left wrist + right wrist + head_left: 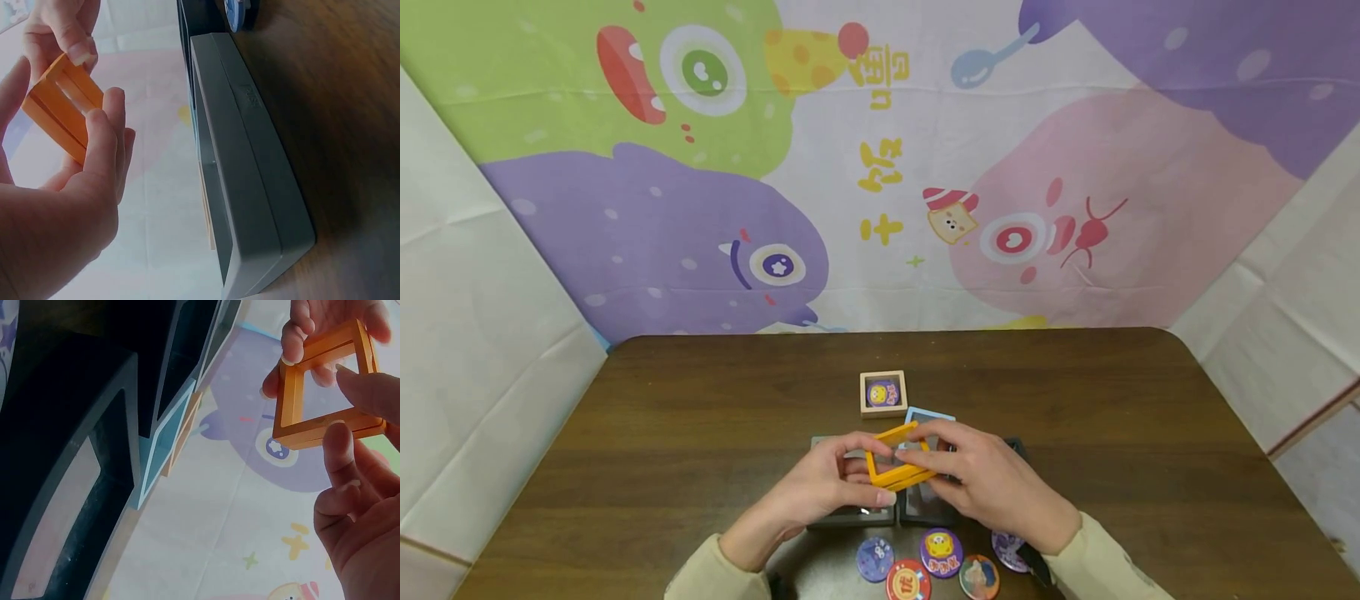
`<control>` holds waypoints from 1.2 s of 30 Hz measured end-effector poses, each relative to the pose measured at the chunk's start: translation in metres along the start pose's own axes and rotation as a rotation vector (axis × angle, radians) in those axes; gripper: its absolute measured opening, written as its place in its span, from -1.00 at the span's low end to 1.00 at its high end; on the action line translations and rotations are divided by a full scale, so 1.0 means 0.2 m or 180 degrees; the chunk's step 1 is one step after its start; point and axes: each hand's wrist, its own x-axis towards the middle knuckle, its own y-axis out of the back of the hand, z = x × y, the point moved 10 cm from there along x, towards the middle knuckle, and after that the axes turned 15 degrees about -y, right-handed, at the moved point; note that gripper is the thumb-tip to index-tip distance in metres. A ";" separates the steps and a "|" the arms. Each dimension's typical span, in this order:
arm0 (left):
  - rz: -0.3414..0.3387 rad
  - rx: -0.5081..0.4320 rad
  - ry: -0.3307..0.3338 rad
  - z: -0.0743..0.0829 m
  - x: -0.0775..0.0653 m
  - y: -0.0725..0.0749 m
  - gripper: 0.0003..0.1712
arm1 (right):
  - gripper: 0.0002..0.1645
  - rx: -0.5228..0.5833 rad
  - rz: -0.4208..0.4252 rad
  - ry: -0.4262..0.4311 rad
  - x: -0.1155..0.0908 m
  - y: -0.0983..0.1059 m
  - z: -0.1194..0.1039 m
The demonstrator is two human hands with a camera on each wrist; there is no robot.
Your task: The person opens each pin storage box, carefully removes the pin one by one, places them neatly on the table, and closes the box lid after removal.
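Observation:
In the head view both hands hold a yellow-orange square display frame [901, 478] above the table. My left hand [820, 483] grips its left side, thumb along the lower edge. My right hand [988, 479] holds the right side, with fingers reaching over the opening. Seen from the right wrist, the frame [312, 430] has two layers with a narrow seam, and the right thumb lies across its window. The left wrist view shows the frame [59, 119] tilted between the fingers of both hands. Dark frames [853, 521] lie under the hands, partly hidden.
Behind the hands are a light blue frame [931, 412] and a small wooden frame [883, 412] with a purple and yellow badge [882, 393] inside. Several round badges, among them a red one [908, 581] and a purple one [941, 552], lie at the near side of the brown table [700, 400].

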 end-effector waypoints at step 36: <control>0.0138 0.0640 -0.0329 0.04 0.01 0.05 -0.44 | -0.88 -0.0487 -0.0321 -0.1275 -0.01 0.02 0.47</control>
